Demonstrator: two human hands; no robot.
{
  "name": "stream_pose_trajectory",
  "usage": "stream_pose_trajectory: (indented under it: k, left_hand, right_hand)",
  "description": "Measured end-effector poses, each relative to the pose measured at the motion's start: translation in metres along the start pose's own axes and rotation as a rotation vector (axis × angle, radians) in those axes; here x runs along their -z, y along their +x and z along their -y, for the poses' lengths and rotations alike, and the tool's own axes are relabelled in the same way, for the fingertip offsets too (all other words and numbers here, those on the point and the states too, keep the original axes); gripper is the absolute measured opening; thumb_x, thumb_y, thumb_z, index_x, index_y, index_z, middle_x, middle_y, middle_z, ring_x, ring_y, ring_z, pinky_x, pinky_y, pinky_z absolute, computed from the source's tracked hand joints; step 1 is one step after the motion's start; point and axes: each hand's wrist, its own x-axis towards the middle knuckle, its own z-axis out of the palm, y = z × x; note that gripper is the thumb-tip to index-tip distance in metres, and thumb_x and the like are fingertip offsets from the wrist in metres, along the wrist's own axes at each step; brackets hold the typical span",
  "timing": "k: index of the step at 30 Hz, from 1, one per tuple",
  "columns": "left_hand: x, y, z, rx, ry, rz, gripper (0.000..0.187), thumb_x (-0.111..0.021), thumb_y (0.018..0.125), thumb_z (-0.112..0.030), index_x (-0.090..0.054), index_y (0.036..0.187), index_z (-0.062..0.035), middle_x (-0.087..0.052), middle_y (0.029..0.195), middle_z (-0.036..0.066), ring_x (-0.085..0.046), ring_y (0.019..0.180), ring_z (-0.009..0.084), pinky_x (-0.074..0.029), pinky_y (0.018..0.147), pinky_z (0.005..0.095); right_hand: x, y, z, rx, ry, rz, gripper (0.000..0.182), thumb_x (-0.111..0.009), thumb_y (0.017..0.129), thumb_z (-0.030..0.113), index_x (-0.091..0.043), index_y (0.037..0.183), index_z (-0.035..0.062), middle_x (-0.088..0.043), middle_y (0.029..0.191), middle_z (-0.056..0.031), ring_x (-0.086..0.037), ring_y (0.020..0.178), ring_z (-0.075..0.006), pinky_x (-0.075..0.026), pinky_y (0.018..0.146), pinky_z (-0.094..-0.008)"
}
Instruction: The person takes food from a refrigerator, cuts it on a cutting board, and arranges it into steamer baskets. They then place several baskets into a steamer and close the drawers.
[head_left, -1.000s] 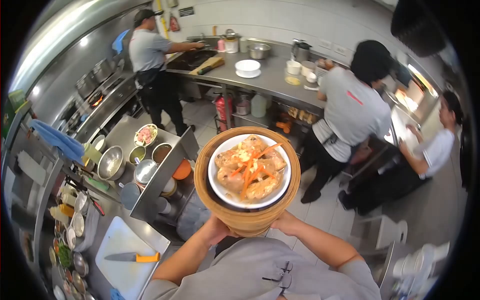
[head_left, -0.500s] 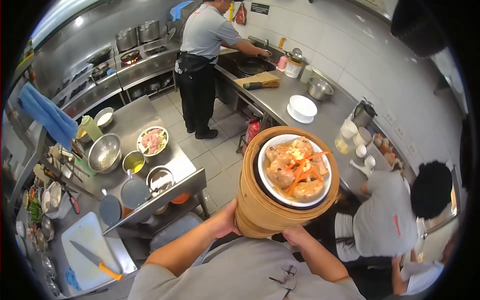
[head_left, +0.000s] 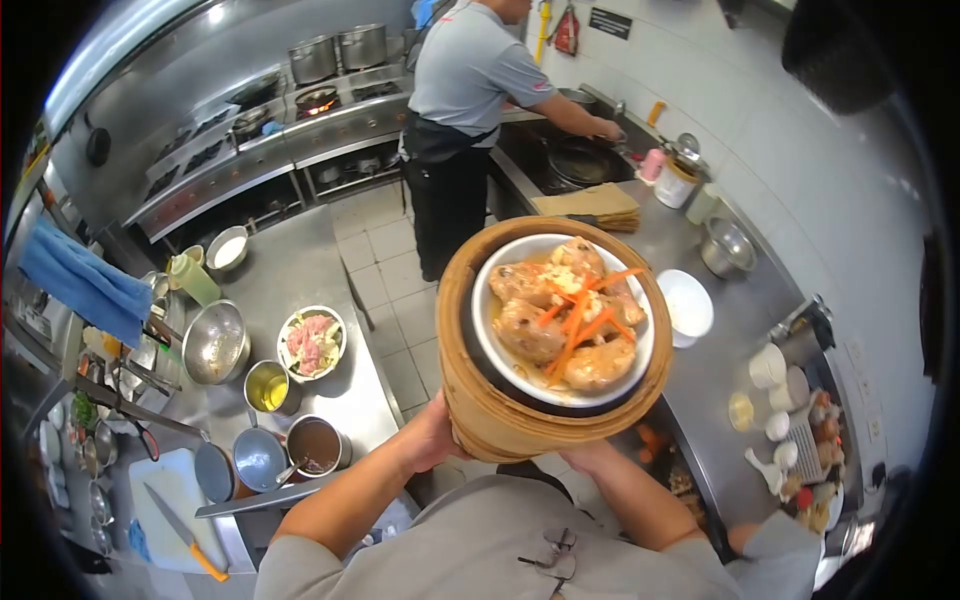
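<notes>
A tall stack of round bamboo steamers (head_left: 500, 425) is held up in front of my chest, tilted a little toward me. My left hand (head_left: 430, 437) wraps around its lower left side, and my right hand (head_left: 590, 456) supports its lower right side. Both hands are closed on the stack, with most fingers hidden behind it. In the top steamer sits a white bowl (head_left: 481, 312). It holds glossy brown food pieces (head_left: 530, 330) in sauce, topped with orange carrot strips (head_left: 575, 322).
At left, a steel counter (head_left: 290, 225) bears a metal bowl (head_left: 215, 343), pots and a bowl of raw meat (head_left: 312, 343). A knife (head_left: 175, 515) lies on a white cutting board (head_left: 165, 480). Ahead, a co-worker (head_left: 460, 90) reaches over a wok (head_left: 580, 160). White bowls (head_left: 688, 305) stand on the right counter.
My view has moved forward and swung left, so the counters and the co-worker ahead look closer. The person at right has mostly left the view. Both hands still hold the steamer stack.
</notes>
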Motion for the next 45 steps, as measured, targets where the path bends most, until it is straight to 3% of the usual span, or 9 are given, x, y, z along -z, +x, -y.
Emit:
stream_pose_trajectory:
  k: [4,5,13,16,20,37,39,43,45]
  left_hand:
    - [0.028,0.034,-0.019,-0.100,-0.043,-0.197,0.125,-0.040,0.080,-0.103,-0.037,0.164,-0.0104,-0.046,0.164,0.020,-0.046,0.147,0.0463,-0.033,0.113,0.0777]
    - [0.051,0.045,-0.014,-0.162,-0.322,-0.165,0.073,-0.068,0.098,-0.058,-0.056,0.153,-0.0112,-0.060,0.154,0.012,-0.057,0.141,0.0294,-0.046,0.113,0.0604]
    - [0.083,0.086,-0.078,-0.362,-0.289,-0.536,0.093,-0.059,0.091,-0.080,-0.051,0.157,-0.0162,-0.055,0.157,0.014,-0.051,0.144,0.0371,-0.043,0.108,0.0720]
    - [0.114,0.098,-0.096,-0.518,-0.385,-0.668,0.080,-0.063,0.092,-0.073,-0.062,0.144,-0.0125,-0.072,0.131,0.012,-0.073,0.110,0.0319,-0.062,0.082,0.0525]
    - [0.169,0.098,-0.136,-0.497,-0.331,-0.753,0.101,-0.061,0.087,-0.080,-0.048,0.158,-0.0093,-0.054,0.157,0.017,-0.057,0.137,0.0426,-0.050,0.107,0.0669]
    - [0.514,0.167,-0.371,-0.631,-0.365,-0.772,0.073,-0.067,0.100,-0.056,-0.055,0.152,-0.0069,-0.058,0.153,0.013,-0.057,0.139,0.0294,-0.051,0.113,0.0516]
    - [0.550,0.199,-0.410,-0.619,-0.374,-0.825,0.071,-0.066,0.100,-0.056,-0.056,0.149,-0.0056,-0.063,0.147,0.015,-0.067,0.127,0.0281,-0.064,0.092,0.0431]
    - [0.601,0.246,-0.508,-0.602,-0.400,-0.770,0.061,-0.064,0.103,-0.051,-0.060,0.143,-0.0041,-0.072,0.129,0.018,-0.078,0.091,0.0229,-0.050,0.035,0.0194]
    - [0.657,0.261,-0.525,-0.531,-0.445,-0.679,0.057,-0.063,0.104,-0.048,-0.062,0.140,-0.0040,-0.071,0.131,0.018,-0.078,0.094,0.0226,-0.051,0.036,0.0194]
  right_hand:
    - [0.028,0.104,0.032,-0.040,-0.251,0.252,0.104,-0.090,0.084,0.018,-0.025,0.165,0.0052,-0.046,0.159,-0.0090,-0.042,0.148,-0.0234,-0.036,0.123,-0.0401]
    - [0.035,0.130,0.039,-0.026,-0.342,0.301,0.112,-0.088,0.085,0.013,-0.015,0.169,0.0068,-0.039,0.165,-0.0092,-0.035,0.153,-0.0239,-0.032,0.126,-0.0404]
    - [0.004,0.312,0.128,-0.235,-0.355,0.637,0.116,-0.070,0.086,-0.013,0.002,0.173,0.0151,-0.024,0.172,-0.0151,-0.023,0.161,-0.0278,-0.024,0.131,-0.0428]
    - [-0.015,0.381,0.133,-0.320,-0.232,0.803,0.124,-0.087,0.087,0.013,0.004,0.172,0.0144,-0.020,0.173,-0.0153,-0.020,0.162,-0.0292,-0.022,0.132,-0.0461]
    - [-0.049,0.483,0.118,-0.328,-0.127,0.951,0.149,-0.099,0.071,0.052,0.003,0.172,0.0130,-0.018,0.174,-0.0157,-0.018,0.162,-0.0300,-0.021,0.132,-0.0471]
    - [-0.148,0.861,0.166,-0.146,-0.130,0.866,0.144,-0.098,0.070,0.055,-0.006,0.171,0.0091,-0.021,0.173,-0.0156,-0.019,0.162,-0.0305,-0.022,0.131,-0.0458]
    - [-0.141,0.905,0.171,-0.101,-0.132,0.838,0.144,-0.098,0.070,0.056,-0.007,0.171,0.0086,-0.021,0.173,-0.0169,-0.019,0.162,-0.0315,-0.022,0.131,-0.0460]
    - [-0.128,0.984,0.191,0.032,-0.255,0.649,0.144,-0.095,0.069,0.064,-0.009,0.170,0.0072,-0.022,0.169,-0.0243,-0.020,0.160,-0.0403,-0.024,0.130,-0.0499]
    - [-0.127,1.008,0.207,0.021,-0.266,0.556,0.144,-0.093,0.069,0.067,-0.010,0.170,0.0068,-0.022,0.168,-0.0265,-0.021,0.159,-0.0439,-0.025,0.130,-0.0514]
